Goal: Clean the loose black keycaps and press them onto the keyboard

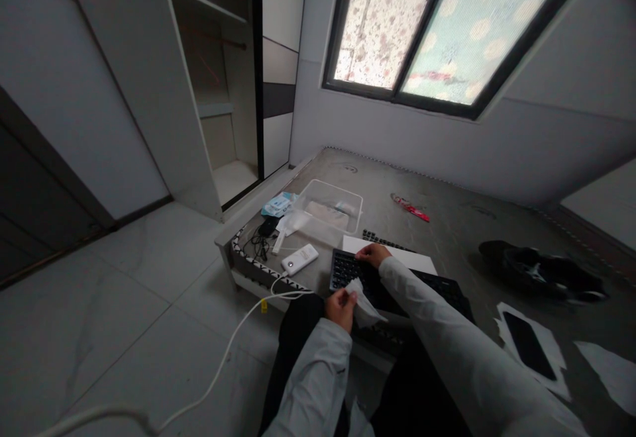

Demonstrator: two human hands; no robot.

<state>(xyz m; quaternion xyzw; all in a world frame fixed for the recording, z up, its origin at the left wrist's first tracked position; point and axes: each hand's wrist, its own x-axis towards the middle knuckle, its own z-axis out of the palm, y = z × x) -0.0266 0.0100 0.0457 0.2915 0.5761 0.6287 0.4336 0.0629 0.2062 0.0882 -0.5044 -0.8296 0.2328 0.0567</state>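
Note:
My left hand (340, 309) is closed around a crumpled white tissue (366, 308), which hangs over the near edge of a black keyboard (342, 273). Above the keyboard's far left part, my right hand (375, 255) has its fingertips pinched together at the upper edge. Whatever they may hold is too small to tell. Behind the keyboard lies a long white flat piece (415, 260), partly covered by my right hand. Small black keycaps (385, 238) stand in rows just beyond it. The right sleeve hides the middle of the keyboard.
A clear plastic bin (325, 232) stands beyond a white power strip (299, 259), whose cable runs to the floor. Black cables (259, 245) and a blue packet (279, 204) lie left. A red item (411, 207), a dark bag (541, 271) and a phone (529, 344) lie right.

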